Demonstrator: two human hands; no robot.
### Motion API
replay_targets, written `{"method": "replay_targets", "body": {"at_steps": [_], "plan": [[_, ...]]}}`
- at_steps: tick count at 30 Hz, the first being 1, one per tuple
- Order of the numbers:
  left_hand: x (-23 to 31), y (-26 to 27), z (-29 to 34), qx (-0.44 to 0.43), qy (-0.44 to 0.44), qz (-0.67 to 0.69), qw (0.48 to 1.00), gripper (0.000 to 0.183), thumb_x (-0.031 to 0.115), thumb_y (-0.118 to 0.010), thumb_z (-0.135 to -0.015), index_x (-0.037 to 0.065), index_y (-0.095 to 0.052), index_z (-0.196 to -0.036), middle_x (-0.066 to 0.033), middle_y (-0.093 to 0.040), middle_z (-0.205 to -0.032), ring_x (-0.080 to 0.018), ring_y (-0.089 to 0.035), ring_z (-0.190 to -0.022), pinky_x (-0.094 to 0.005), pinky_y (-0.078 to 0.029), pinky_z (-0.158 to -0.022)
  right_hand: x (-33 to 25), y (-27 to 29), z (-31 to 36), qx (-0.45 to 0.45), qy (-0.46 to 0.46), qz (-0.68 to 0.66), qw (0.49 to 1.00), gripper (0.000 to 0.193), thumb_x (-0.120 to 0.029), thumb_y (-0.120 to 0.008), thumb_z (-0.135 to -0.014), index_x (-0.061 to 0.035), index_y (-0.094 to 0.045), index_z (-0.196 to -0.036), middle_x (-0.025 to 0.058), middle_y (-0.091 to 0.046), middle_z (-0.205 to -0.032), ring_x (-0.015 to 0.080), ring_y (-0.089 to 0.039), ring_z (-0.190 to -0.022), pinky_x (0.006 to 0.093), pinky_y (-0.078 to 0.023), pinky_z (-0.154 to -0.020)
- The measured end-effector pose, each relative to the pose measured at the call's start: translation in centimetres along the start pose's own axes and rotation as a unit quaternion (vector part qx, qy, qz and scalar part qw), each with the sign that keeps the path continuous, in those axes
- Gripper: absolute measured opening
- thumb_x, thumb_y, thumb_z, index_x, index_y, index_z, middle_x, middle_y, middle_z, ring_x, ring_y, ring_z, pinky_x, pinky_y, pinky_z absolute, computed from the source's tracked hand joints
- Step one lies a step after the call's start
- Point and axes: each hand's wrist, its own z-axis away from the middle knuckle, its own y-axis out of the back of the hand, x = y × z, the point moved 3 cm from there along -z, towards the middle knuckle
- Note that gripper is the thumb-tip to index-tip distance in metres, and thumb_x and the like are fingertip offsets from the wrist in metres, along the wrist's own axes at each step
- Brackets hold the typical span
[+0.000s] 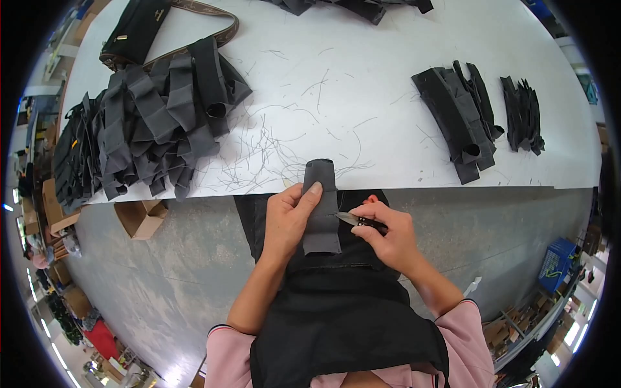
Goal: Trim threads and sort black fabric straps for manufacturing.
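Observation:
My left hand grips a dark grey fabric strip by its left edge, thumb lying on top. The strip stands lengthwise in front of me, its far end over the table's near edge. In my right hand is a pair of small black thread snips, their pointed metal blades touching or nearly touching the strip's right edge. A large heap of similar grey strips lies on the table to the left. A smaller pile of strips rests at the right.
Loose cut threads are scattered over the white table. A narrow bundle of dark strips lies far right. A black bag with a patterned strap sits back left. Below the table stands a cardboard box; a blue crate is at right.

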Motion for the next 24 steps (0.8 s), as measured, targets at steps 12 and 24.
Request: {"method": "replay_targets", "body": {"at_steps": [12,24], "plan": [[-0.3,0.4,-0.3,-0.002,-0.008,-0.032,0.999,0.025,0.022,-0.06,-0.089,-0.001,-0.064,-0.081,0.0062,-0.057,-0.068,0.0005,-0.042,-0.062,-0.0171,-0.033,-0.053,-2.0,0.4,0.1,-0.02,0.095,0.254,0.962,0.026,-0.001,-0.069,-0.072,-0.0032,-0.062,-0.097,0.0098,-0.061,-0.072,0.0208,-0.06,-0.061,0.0267,-0.046,-0.055],[0.0,-0.2,-0.2,-0.012,-0.02,-0.027,0.999,0.025,0.023,-0.06,-0.09,-0.001,-0.064,-0.084,0.0054,-0.058,-0.069,-0.0002,-0.044,-0.063,-0.0174,-0.035,-0.054,-2.4,-0.7,-0.1,0.019,0.143,0.253,0.957,0.031,-0.007,-0.072,-0.069,-0.0059,-0.061,-0.097,0.0069,-0.058,-0.07,0.024,-0.054,-0.056,0.0318,-0.041,-0.05]]}}
